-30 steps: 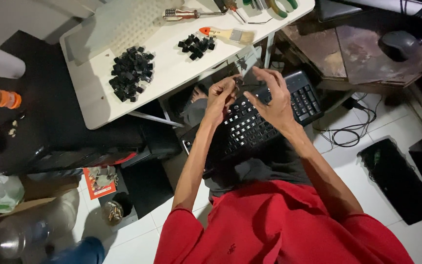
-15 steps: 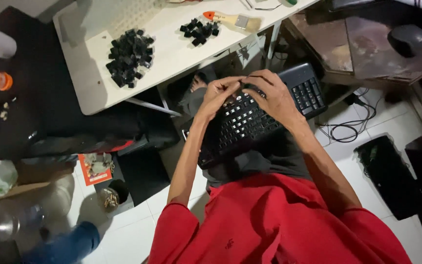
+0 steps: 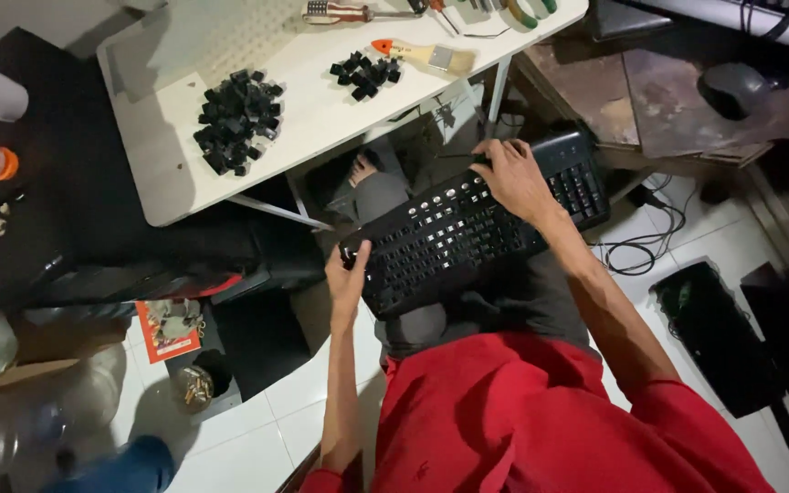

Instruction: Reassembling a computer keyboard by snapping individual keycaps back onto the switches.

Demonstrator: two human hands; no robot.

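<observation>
1. One black keyboard (image 3: 468, 233) is seen resting across the seated person's lap, near the middle of the scene, with many keycaps off and pale switch posts showing.
2. Its near-left corner is pinched by the left hand (image 3: 347, 278), thumb on top and fingers curled under the edge.
3. Its far edge is covered by the right hand (image 3: 515, 178), fingers bent over the rim; whether anything small is pinched there cannot be told.
4. The keyboard is judged light and stiff, a rigid plastic slab, best held at the two ends; the bare switch posts look fragile and are better left unpressed.
5. On the white table (image 3: 166, 183), far and left, two heaps of black keycaps are counted: a larger heap (image 3: 235, 119) and a smaller heap (image 3: 364, 73).
6. One paintbrush (image 3: 426, 57) lies just right of the smaller heap.
7. One mouse (image 3: 732, 89) sits far right on the wooden desk.
</observation>
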